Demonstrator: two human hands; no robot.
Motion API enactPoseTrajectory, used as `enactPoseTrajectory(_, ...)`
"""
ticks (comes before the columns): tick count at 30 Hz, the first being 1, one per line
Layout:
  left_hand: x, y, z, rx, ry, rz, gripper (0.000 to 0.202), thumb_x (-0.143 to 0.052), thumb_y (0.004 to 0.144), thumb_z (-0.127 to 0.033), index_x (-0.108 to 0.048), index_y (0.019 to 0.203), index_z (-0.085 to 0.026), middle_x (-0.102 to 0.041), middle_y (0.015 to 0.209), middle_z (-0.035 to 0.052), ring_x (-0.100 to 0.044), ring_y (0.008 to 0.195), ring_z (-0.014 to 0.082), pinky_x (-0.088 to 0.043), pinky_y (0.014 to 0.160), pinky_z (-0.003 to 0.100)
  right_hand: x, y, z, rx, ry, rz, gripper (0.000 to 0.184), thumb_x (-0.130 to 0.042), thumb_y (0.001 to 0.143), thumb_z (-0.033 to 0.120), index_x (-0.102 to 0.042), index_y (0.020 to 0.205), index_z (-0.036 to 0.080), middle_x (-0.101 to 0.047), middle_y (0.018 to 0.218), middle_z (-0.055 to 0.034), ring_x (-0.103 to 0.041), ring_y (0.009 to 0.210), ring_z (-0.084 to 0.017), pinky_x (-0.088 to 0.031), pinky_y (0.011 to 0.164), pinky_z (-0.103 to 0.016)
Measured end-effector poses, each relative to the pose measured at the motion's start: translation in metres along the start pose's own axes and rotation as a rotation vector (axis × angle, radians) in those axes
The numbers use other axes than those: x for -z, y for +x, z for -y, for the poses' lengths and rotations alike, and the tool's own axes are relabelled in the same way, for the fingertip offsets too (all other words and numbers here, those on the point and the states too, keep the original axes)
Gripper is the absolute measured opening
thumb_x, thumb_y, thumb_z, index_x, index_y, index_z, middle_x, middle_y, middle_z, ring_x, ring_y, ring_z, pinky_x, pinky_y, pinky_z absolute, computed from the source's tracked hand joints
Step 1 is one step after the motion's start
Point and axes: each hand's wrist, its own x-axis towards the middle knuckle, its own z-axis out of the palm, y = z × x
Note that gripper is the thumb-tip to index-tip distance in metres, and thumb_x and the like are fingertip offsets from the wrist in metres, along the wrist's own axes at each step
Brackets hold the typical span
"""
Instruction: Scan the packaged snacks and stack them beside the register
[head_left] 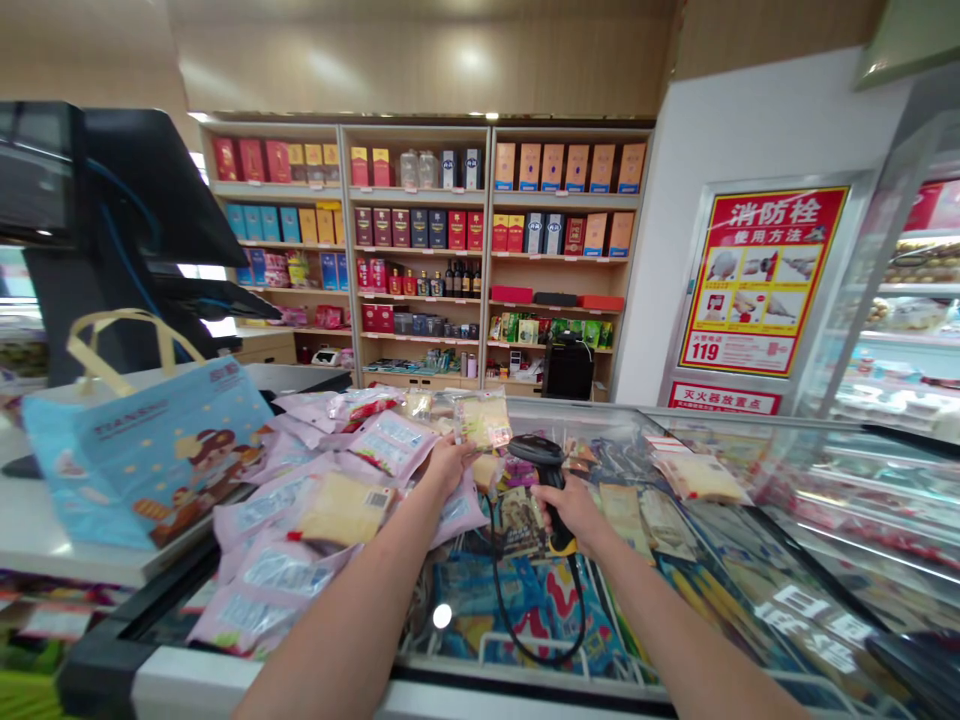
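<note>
The right hand is clamping its grip on a barcode scanner, pointing it toward a plastic packet that the left hand is pinching up above the glass freezer lid.

Left forearm and right forearm reach forward, converging. Left hand partly open; right hand curled closed.

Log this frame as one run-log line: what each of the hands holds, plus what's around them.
left hand: sealed food packet | right hand: black corded barcode scanner | below: pink packets, glass-topped freezer | beside: blue tote bag
</note>
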Motion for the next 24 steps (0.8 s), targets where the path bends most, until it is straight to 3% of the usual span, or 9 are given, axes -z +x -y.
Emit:
enactPoseTrajectory(9, 0.002, 0.003, 0.001, 0.000, -0.027, -0.011, 0.030, -0.067, 0.057, 0.004, -0.066, 0.082, -0.012, -0.074, 0.081, 0.0089, -0.071, 0.087, 0.0258, -0.059, 0.079, 0.036, -0.005, -0.002, 0.005, 0.002, 0.027, -0.026, 0.026, -0.069, 0.063, 0.029, -0.048, 0.077, 0.021, -0.049, 0.044, 0.0088, -0.043, 0.034, -0.010, -0.036, 0.034, -0.022)
enactPoseTrajectory(13, -0.012, 0.004, 0.000, 0.018, -0.069, -0.040, 0.030, -0.064, 0.060, 0.008, -0.065, 0.083, -0.011, -0.073, 0.077, 0.0083, -0.072, 0.075, 0.0207, -0.060, 0.073, 0.030, 0.000, 0.000, 0.011, -0.014, 0.057, -0.039, 0.029, -0.070, 0.063, 0.030, -0.048, 0.079, 0.021, -0.049, 0.044, 0.0090, -0.044, 0.034, -0.010, -0.035, 0.034, -0.022)
enactPoseTrajectory(17, -0.057, 0.005, 0.012, 0.129, -0.131, -0.034, 0.037, -0.059, 0.065, 0.010, -0.065, 0.096, -0.010, -0.072, 0.075, 0.0075, -0.071, 0.069, 0.0187, -0.061, 0.067, 0.029, 0.025, -0.005, 0.027, -0.022, 0.083, -0.135, 0.032, -0.073, 0.059, 0.032, -0.045, 0.073, 0.022, -0.049, 0.045, 0.0089, -0.044, 0.035, -0.010, -0.036, 0.035, -0.022)
enactPoseTrajectory(20, -0.108, 0.002, 0.035, 0.214, -0.214, -0.037, 0.040, -0.055, 0.070, 0.011, -0.062, 0.103, -0.011, -0.072, 0.079, 0.0074, -0.070, 0.070, 0.0176, -0.062, 0.070, 0.031, 0.059, -0.016, 0.035, 0.007, 0.120, -0.232, 0.031, -0.072, 0.058, 0.032, -0.047, 0.074, 0.021, -0.050, 0.046, 0.0088, -0.045, 0.036, -0.009, -0.037, 0.035, -0.021)
enactPoseTrajectory(24, -0.183, -0.010, 0.077, 0.331, -0.232, 0.013, 0.031, -0.052, 0.075, 0.010, -0.061, 0.095, -0.012, -0.068, 0.071, 0.0042, -0.069, 0.072, 0.0168, -0.061, 0.074, 0.031, 0.109, -0.036, 0.036, 0.053, 0.139, -0.406, 0.034, -0.072, 0.058, 0.033, -0.049, 0.080, 0.021, -0.050, 0.046, 0.0092, -0.044, 0.036, -0.009, -0.036, 0.035, -0.020)
